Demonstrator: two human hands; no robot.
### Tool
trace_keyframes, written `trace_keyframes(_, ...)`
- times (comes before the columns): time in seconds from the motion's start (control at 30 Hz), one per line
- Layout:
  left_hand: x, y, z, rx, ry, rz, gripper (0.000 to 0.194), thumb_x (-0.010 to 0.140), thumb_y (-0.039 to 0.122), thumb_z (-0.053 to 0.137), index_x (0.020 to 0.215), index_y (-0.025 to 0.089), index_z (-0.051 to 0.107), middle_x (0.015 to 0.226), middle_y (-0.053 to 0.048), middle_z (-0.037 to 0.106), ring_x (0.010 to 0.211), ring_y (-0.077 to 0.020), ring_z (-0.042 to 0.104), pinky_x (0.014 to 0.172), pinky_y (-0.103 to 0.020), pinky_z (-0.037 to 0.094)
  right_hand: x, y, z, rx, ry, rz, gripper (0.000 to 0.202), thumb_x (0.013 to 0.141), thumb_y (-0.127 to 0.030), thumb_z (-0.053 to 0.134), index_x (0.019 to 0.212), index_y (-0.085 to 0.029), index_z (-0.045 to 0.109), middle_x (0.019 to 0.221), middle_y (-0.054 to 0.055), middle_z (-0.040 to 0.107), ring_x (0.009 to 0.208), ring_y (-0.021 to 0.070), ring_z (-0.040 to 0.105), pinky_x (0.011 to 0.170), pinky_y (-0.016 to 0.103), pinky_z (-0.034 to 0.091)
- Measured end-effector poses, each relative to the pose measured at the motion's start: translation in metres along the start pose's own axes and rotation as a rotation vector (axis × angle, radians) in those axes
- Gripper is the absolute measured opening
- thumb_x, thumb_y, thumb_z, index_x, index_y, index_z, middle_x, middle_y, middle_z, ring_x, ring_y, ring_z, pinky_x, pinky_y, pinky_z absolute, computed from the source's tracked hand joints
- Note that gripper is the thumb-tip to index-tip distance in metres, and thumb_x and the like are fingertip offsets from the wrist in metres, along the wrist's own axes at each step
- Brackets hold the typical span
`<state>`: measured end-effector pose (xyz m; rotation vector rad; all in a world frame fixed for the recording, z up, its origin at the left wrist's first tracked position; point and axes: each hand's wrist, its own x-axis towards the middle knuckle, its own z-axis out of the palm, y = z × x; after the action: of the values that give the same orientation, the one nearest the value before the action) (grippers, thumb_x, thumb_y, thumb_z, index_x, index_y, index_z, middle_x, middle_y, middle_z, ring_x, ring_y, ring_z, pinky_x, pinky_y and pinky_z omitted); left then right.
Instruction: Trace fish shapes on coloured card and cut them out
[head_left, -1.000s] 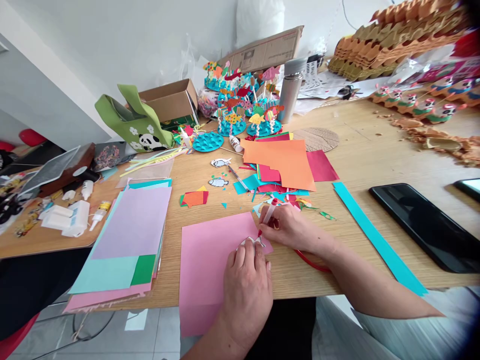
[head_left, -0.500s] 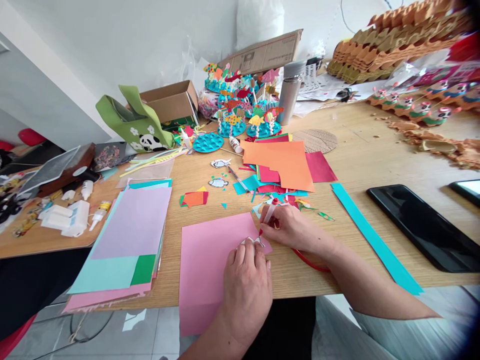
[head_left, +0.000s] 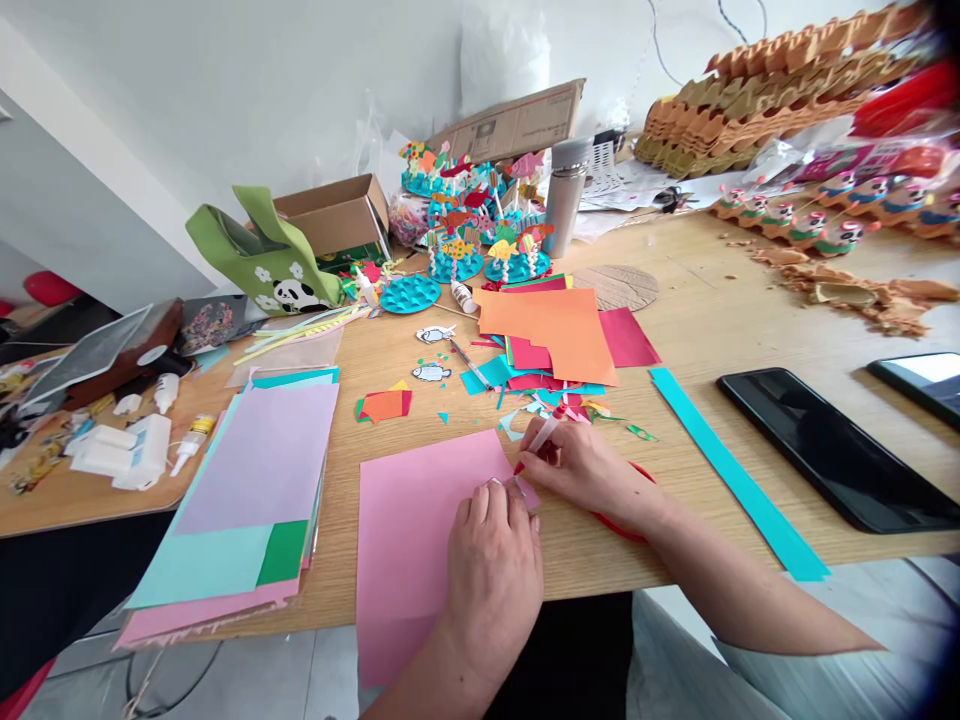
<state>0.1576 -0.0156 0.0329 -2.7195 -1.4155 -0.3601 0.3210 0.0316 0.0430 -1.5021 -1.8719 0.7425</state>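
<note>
My left hand [head_left: 495, 560] lies on a sheet of pink paper [head_left: 405, 520], its bent fingers close together and pressing down a small white paper cutout [head_left: 516, 484]. Only a bit of that cutout's edge shows past the fingertips. In my right hand [head_left: 581, 462] is a red felt-tip marker [head_left: 546, 430], pinched with its red tip down at the cutout, near the sheet's right corner. Under my right wrist a red curved handle [head_left: 646, 478] shows in part; the rest of it is hidden.
Two fish cutouts [head_left: 432, 373], a pen [head_left: 471, 363] and coloured paper scraps [head_left: 555, 380] lie ahead. Stacked paper [head_left: 259, 450] is at left. A teal strip [head_left: 727, 460] and a phone [head_left: 832, 440] lie at right. Fish ornaments [head_left: 457, 262] and a steel bottle [head_left: 568, 200] stand behind.
The view has shifted slightly. The marker leans over more, its tip still by the cutout, and more of the red handle shows beside my right wrist. My left hand keeps its place.
</note>
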Motion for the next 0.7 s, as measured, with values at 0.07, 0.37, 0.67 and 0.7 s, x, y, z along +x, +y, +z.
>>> trace_keyframes(0.07, 0.0003, -0.0005, 0.0008, -0.002, 0.002, -0.004, 0.032, 0.086, 0.017, 0.056, 0.116, 0.009, 0.057, 0.094, -0.007, 0.059, 0.084, -0.0227, 0.053, 0.069, -0.039, 0.048, 0.0003, 0.0024, 0.0016, 0.004, 0.018, -0.012, 0.011, 0.079, -0.016, 0.052, 0.069, -0.019, 0.055, 0.071, 0.002, 0.068, 0.053, 0.0112, 0.055, 0.053, 0.025, 0.04)
trace_keyframes(0.37, 0.0012, -0.0005, 0.0006, -0.012, -0.02, -0.008, 0.025, 0.088, 0.016, 0.053, 0.111, 0.011, 0.058, 0.094, -0.007, 0.058, 0.085, -0.0225, 0.052, 0.069, -0.039, 0.047, -0.001, 0.0006, -0.0005, 0.016, 0.02, 0.009, 0.011, 0.078, -0.015, 0.052, 0.068, -0.019, 0.056, 0.061, -0.001, 0.063, 0.052, 0.0113, 0.054, 0.051, 0.024, 0.039)
trace_keyframes(0.67, 0.0008, -0.0015, -0.003, -0.028, -0.046, -0.01, 0.027, 0.089, 0.015, 0.05, 0.115, 0.011, 0.057, 0.094, -0.007, 0.057, 0.085, -0.0222, 0.052, 0.07, -0.038, 0.047, -0.004, -0.0021, -0.0017, 0.02, 0.018, -0.002, 0.016, 0.08, -0.017, 0.052, 0.065, -0.019, 0.057, 0.065, 0.001, 0.065, 0.053, 0.0112, 0.054, 0.053, 0.025, 0.04)
trace_keyframes(0.7, 0.0007, -0.0021, -0.0031, -0.032, -0.051, -0.007, 0.028, 0.089, 0.013, 0.05, 0.115, 0.011, 0.057, 0.094, -0.007, 0.057, 0.085, -0.022, 0.052, 0.07, -0.038, 0.047, -0.0053, -0.0012, -0.0011, 0.022, 0.013, -0.005, 0.017, 0.081, -0.018, 0.052, 0.064, -0.019, 0.057, 0.067, 0.002, 0.066, 0.055, 0.0115, 0.055, 0.054, 0.025, 0.041)
